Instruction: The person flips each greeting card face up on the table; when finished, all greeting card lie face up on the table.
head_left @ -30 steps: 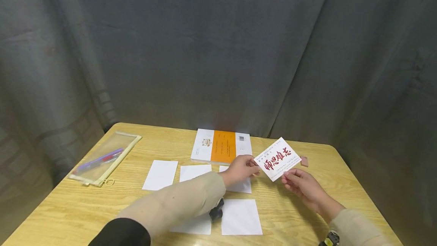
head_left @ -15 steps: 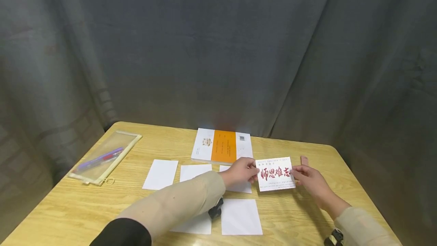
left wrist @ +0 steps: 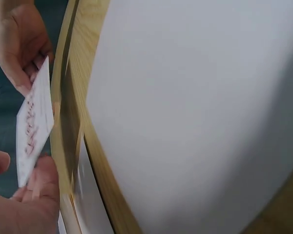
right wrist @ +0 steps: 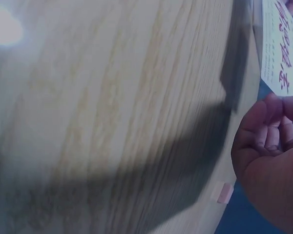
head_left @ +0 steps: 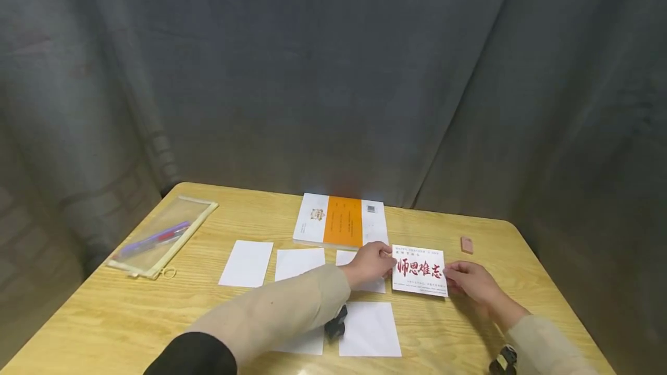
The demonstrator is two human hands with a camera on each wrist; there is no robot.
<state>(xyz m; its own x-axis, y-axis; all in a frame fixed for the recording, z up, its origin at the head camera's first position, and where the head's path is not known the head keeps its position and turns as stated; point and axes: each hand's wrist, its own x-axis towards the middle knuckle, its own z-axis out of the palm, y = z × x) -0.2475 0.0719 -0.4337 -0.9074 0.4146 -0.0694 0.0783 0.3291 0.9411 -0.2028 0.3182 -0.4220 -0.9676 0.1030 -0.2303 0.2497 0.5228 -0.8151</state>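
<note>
A white greeting card [head_left: 420, 283] with large red Chinese characters is held up over the right side of the table, its printed face towards the head camera. My left hand [head_left: 371, 264] holds the card's left edge between thumb and fingers. On the opposite edge, my right hand [head_left: 475, 286] pinches it with thumb and forefinger. In the left wrist view the card [left wrist: 35, 122] stands tilted between both hands. The right wrist view shows the right hand [right wrist: 271, 146] at one corner of the card, its other fingers curled.
Several blank white sheets [head_left: 246, 264] lie in rows beneath and around the left arm, some partly covered. Behind them is a white and orange book [head_left: 343, 221]. A zipped mesh pouch with pens [head_left: 172, 236] lies left; a pink eraser-like block [head_left: 466, 245] sits right.
The card has turned from a diagonal slant to nearly level and come down slightly. My right hand has shifted from its lower corner to its right edge. The left hand has barely moved.
</note>
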